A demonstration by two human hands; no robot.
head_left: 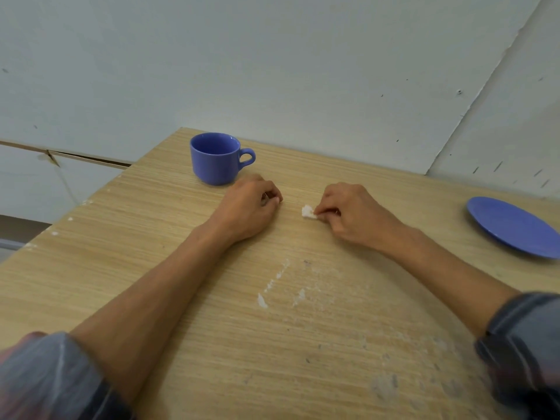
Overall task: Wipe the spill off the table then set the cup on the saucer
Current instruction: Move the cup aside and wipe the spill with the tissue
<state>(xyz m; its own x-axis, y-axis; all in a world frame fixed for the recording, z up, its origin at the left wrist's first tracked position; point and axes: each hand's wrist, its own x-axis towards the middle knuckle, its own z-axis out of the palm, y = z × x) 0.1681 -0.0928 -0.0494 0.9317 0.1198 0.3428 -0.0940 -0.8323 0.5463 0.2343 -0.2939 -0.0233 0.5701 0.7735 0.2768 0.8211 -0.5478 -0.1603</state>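
A blue cup [215,159] stands upright at the far left of the wooden table [151,237], its handle pointing right. A blue saucer [512,227] lies apart at the right edge. My right hand [353,213] pinches a small white wad of tissue [308,212] against the tabletop in the middle. My left hand [251,204] rests beside it as a loose fist, just right of the cup, holding nothing that I can see. White smears and specks [281,286] mark the table nearer to me.
A pale wall [272,71] runs directly behind the table's far edge. The table's left edge [69,213] drops off to a lower surface. Both forearms lie across the table, with rolled grey sleeves at the bottom corners.
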